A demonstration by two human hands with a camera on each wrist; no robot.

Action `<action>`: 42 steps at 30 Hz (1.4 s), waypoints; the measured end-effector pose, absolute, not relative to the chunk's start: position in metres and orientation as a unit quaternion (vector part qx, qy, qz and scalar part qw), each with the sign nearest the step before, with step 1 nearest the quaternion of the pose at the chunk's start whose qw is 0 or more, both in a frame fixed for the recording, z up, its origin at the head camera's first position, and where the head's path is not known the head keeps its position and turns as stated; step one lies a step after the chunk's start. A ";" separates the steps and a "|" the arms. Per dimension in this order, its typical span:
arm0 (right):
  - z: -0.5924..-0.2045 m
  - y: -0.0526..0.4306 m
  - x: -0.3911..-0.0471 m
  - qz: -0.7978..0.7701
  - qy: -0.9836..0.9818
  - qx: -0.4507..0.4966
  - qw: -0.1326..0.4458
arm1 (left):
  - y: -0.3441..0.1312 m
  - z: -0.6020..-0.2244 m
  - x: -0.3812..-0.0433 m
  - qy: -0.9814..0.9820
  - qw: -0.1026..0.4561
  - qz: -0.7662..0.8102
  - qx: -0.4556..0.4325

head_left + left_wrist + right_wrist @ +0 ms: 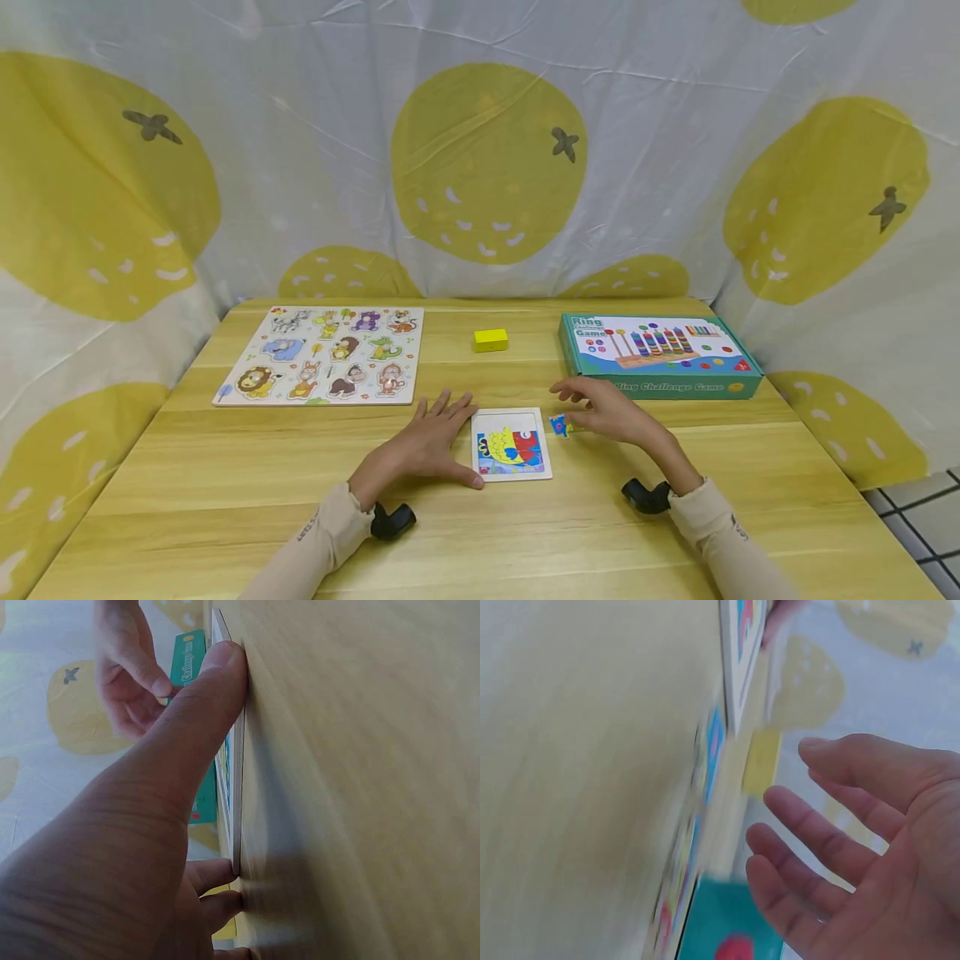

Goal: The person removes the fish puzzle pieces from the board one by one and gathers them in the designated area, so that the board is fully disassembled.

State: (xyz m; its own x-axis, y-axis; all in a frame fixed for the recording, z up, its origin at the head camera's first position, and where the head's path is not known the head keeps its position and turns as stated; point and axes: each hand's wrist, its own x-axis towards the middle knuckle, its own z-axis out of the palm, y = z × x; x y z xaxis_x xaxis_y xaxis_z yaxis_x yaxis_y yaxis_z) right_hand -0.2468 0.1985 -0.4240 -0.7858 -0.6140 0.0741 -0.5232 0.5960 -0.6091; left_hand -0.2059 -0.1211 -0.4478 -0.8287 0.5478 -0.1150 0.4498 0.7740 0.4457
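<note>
A small square puzzle board [512, 478] with a partly filled fish picture lies flat on the table. My left hand [423, 446] is at its left side, fingers spread and straight. In the left wrist view, the thumb [217, 675] touches one corner of the board and a fingertip touches the opposite one. Right of the board, a blue puzzle piece [558, 425] lies under the fingertips of my right hand [611, 412]. In the right wrist view, this hand's fingers are apart and hold nothing; blurred puzzle pieces [712, 750] lie beside it on the table.
An animal peg puzzle [322, 358] lies at the back left. A yellow block [491, 340] sits behind the board. The green Ring Challenge Game box [660, 358] stands at the back right, close beyond my right hand. Fruit-printed cloth [487, 167] hangs behind the table.
</note>
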 end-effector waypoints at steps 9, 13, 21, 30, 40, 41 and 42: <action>-0.427 0.147 -0.243 -0.326 0.862 -0.367 0.125 | -0.120 -0.449 -0.207 0.936 0.122 0.202 0.263; -0.432 0.132 -0.243 -0.317 0.859 -0.377 0.143 | -0.120 -0.448 -0.207 0.936 0.123 0.201 0.262; -0.438 0.121 -0.245 -0.291 0.864 -0.383 0.151 | -0.120 -0.446 -0.206 0.935 0.123 0.198 0.266; -0.444 0.121 -0.247 -0.289 0.861 -0.387 0.162 | -0.120 -0.448 -0.206 0.936 0.120 0.198 0.266; -0.444 0.121 -0.247 -0.292 0.859 -0.388 0.160 | -0.120 -0.447 -0.207 0.936 0.121 0.197 0.265; -0.444 0.121 -0.247 -0.293 0.859 -0.388 0.161 | -0.120 -0.447 -0.207 0.936 0.121 0.197 0.265; -0.444 0.121 -0.247 -0.294 0.858 -0.389 0.161 | -0.120 -0.446 -0.207 0.936 0.121 0.196 0.265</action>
State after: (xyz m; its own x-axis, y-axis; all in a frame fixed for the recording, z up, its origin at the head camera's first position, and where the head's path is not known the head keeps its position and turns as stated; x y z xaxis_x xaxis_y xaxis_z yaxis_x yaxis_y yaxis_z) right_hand -0.2466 0.1212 -0.4436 -0.6456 -0.7622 -0.0474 -0.5730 0.5245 -0.6297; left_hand -0.2073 -0.1195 -0.4461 -0.8304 0.5434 -0.1227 0.4485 0.7828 0.4313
